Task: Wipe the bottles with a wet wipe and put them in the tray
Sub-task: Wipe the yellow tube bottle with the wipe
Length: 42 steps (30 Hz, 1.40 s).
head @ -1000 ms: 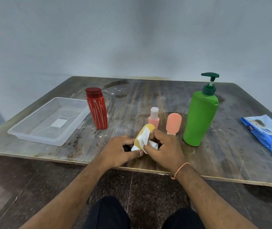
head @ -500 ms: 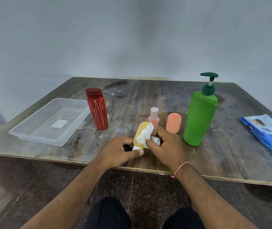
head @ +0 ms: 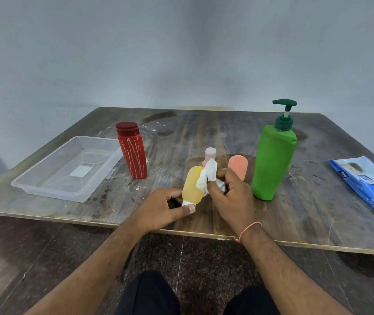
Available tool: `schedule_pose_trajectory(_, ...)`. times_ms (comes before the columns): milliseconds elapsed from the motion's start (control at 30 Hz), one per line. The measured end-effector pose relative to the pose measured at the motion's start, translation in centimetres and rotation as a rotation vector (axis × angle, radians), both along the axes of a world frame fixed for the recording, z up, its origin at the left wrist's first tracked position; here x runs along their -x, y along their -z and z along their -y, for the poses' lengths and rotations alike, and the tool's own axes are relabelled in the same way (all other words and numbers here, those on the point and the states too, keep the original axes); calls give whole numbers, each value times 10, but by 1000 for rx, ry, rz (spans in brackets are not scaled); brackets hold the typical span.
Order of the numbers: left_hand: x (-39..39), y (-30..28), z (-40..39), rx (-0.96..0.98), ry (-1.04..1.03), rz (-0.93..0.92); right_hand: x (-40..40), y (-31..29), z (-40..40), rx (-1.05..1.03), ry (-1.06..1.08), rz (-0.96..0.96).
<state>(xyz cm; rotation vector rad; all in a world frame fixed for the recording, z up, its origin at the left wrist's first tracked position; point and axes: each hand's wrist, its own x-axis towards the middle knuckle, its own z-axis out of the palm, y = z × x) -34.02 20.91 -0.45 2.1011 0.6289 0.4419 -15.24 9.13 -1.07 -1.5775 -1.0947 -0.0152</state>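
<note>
Only the head view is given, looking down over a worn wooden table [head: 204, 133] whose near edge crosses the picture just beyond the person's wrists.

Close to that near edge, the left hand [head: 165, 209] grips the white cap end of a small yellow bottle [head: 191, 185], thumb and fingers closed around its lower part, so the bottle tilts up and away. The right hand [head: 231, 196] is clenched on a crumpled white wet wipe [head: 207, 176], which it presses against the upper right side of the yellow bottle.

Just behind the hands stand a small pink bottle [head: 210, 154], partly hidden by the wipe, and a short salmon-coloured bottle [head: 238, 165], the two near each other. A tall green pump bottle [head: 272, 162] stands upright just beside the right hand, close to the salmon one. A red bottle [head: 132, 151] with white streaks stands upright to the left, just beside the right end wall of the clear plastic tray [head: 45, 189].

That tray holds nothing and lies near the table's left edge, its long front wall close to the near edge. Bare tabletop lies between the left hand and the tray. A blue wipe packet [head: 368, 185] lies by the right edge, well apart from the bottles, and the far half of the table is open.
</note>
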Motion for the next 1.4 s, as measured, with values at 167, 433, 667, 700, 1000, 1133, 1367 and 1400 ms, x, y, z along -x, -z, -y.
schedule_pose_trajectory(167,-1,3,-2,5,-20,27,0,0,1,43,-99,59)
schedule_pose_trajectory(433,2,-1,-1,17,-12,51,4,1,5,82,-275,143)
schedule_pose_trajectory(667,1,2,2,-127,27,10,1,-1,3,-51,14,-29)
schedule_pose_trajectory(700,1,3,1,-149,26,8,1,-1,2,-64,49,-66)
schedule_pose_trajectory(1000,-1,10,-2,-93,-13,47,12,6,6,16,-159,249)
schedule_pose_trajectory(1133,-2,11,-3,-84,-18,36,14,8,6,-8,-115,370)
schedule_pose_trajectory(1367,-1,8,-1,-124,-1,25,9,1,2,-70,188,230)
schedule_pose_trajectory(1400,-1,8,-1,-128,-1,20,7,1,2,-74,219,197)
